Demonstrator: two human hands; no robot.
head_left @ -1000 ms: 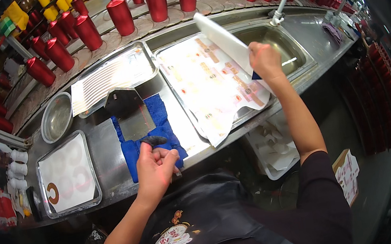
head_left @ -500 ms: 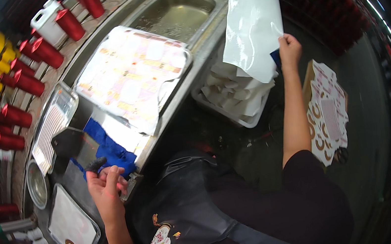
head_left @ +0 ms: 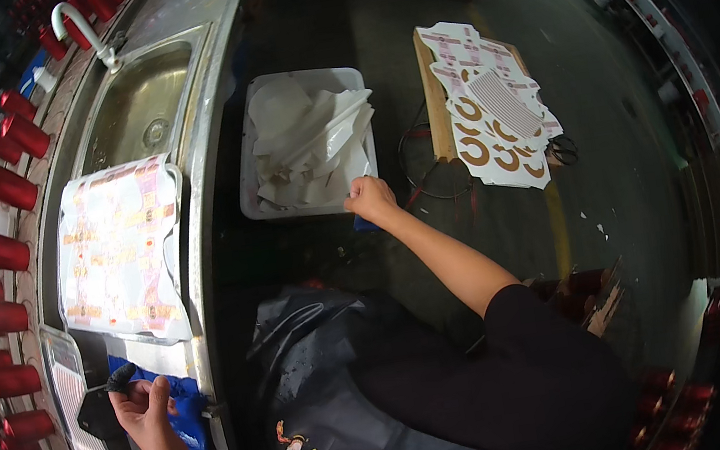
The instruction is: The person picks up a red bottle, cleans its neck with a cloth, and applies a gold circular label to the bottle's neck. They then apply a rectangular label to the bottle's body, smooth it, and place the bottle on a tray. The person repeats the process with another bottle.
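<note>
My right hand (head_left: 371, 199) is at the near right edge of a white plastic tub (head_left: 362, 87) on the floor, its fingers closed around a small dark blue flat piece (head_left: 364, 223). Crumpled white backing sheets (head_left: 301, 132) fill the tub. On the left, my left hand (head_left: 148, 416) hovers over the metal counter by a blue cloth (head_left: 190, 419). Its fingers are loosely bent and apart, with a dark cover (head_left: 121, 378) on one fingertip. Beside them is a dark flat blade (head_left: 98, 415). Just beyond lies a printed decal sheet (head_left: 120, 249) on a tray.
A metal sink (head_left: 139, 95) with water and a white tap (head_left: 65, 22) adjoins the counter. Red metallic canisters (head_left: 14, 315) line the left side. Printed sheets (head_left: 492, 114) rest on a low wooden-edged stand at the right, near scissors (head_left: 563, 150).
The large white sheet has left my right hand and is among the sheets in the tub. The view has turned to the right. My left hand stays near the blue cloth.
</note>
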